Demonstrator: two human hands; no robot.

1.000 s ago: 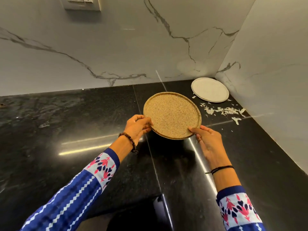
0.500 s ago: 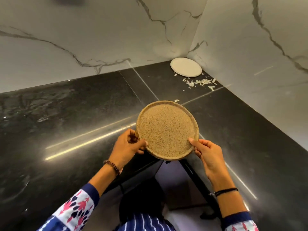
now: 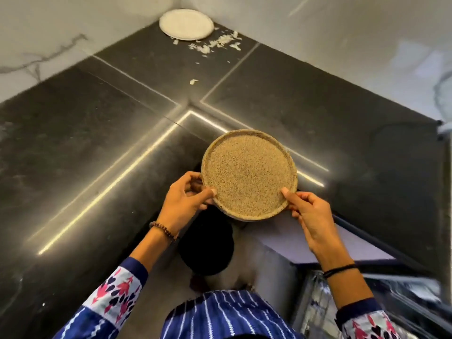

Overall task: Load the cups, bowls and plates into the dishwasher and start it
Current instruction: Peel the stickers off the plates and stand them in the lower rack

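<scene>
A round speckled tan plate (image 3: 248,173) is held in the air over the inner corner edge of the black counter (image 3: 97,155). My left hand (image 3: 187,200) grips its left rim, thumb on top. My right hand (image 3: 309,214) pinches the right rim, thumb on the plate's face. A white plate (image 3: 186,24) lies flat in the far corner of the counter against the marble wall. At the lower right a blurred wire rack (image 3: 367,304) of an open dishwasher shows under the counter.
White scraps (image 3: 215,44) lie scattered beside the white plate, with one more scrap (image 3: 194,81) nearer. Marble walls (image 3: 342,45) close the corner on two sides. A dark round shape (image 3: 205,243) sits on the floor below the plate.
Both hands have carried the tan plate back from the counter toward me and to the right, past the counter edge. The view has tilted down and the dishwasher rack has come into sight.
</scene>
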